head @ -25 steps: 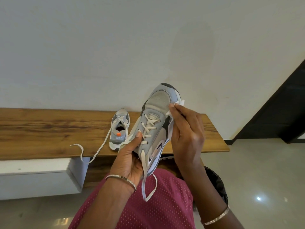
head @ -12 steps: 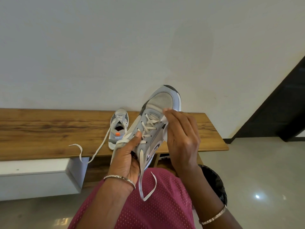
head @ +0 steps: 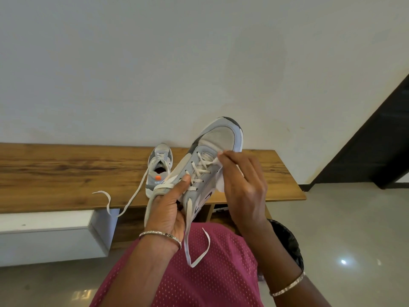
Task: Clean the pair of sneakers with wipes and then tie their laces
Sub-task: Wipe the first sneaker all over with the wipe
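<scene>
A grey and white sneaker (head: 218, 142) is raised above my lap with its toe pointing up and away. My left hand (head: 169, 204) grips its heel end, thumb lying along the eyelets. My right hand (head: 243, 185) pinches a white wipe (head: 221, 183) and presses it on the sneaker's right side beside the laces. One untied lace (head: 194, 247) hangs from the held sneaker over my lap. The second sneaker (head: 159, 168) stands on the wooden bench (head: 66, 173), its loose lace (head: 124, 202) trailing over the front edge.
The bench runs along a white wall, with a white drawer unit (head: 48, 235) under its left part. A black bin (head: 290, 244) sits on the tiled floor behind my right arm. A dark doorway (head: 380, 140) is at the right.
My right hand with the wipe has slid down from the toe cap to the lace area on the sneaker's side. The held sneaker has shifted slightly lower.
</scene>
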A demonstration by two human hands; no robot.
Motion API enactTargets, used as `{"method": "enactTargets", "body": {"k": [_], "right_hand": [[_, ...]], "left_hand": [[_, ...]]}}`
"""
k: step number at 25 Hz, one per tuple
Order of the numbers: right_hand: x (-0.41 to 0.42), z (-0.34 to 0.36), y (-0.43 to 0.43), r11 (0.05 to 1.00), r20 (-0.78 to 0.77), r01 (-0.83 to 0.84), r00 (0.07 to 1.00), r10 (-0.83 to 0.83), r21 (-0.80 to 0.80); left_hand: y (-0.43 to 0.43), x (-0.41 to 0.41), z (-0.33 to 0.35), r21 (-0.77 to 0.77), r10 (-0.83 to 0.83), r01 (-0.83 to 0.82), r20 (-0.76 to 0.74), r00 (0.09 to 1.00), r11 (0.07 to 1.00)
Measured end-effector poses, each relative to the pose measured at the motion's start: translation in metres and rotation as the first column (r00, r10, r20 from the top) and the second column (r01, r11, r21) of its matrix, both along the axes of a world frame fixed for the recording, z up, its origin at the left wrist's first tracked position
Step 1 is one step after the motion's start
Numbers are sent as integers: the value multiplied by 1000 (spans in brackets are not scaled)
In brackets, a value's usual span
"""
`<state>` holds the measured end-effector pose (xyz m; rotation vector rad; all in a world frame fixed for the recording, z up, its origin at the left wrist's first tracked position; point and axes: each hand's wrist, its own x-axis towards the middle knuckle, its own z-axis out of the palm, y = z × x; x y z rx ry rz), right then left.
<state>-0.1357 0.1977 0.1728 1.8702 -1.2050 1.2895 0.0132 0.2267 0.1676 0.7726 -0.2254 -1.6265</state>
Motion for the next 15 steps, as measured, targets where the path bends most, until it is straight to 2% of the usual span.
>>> {"method": "enactTargets", "body": {"k": [4,10,15], "right_hand": [[-5,15,-9,1000,61,16,998,-15,-9],[21,-35,22,988,86,-99,992,89,121],[10,-1,0,998,243,-43,969,51,-38]], "left_hand": [[3,-4,4,52,-10,9,26,1000,999],[-2,8,-3,65,-27,31,-53,998,997],[0,4,2,75,-143,153,-127,982,985]]}}
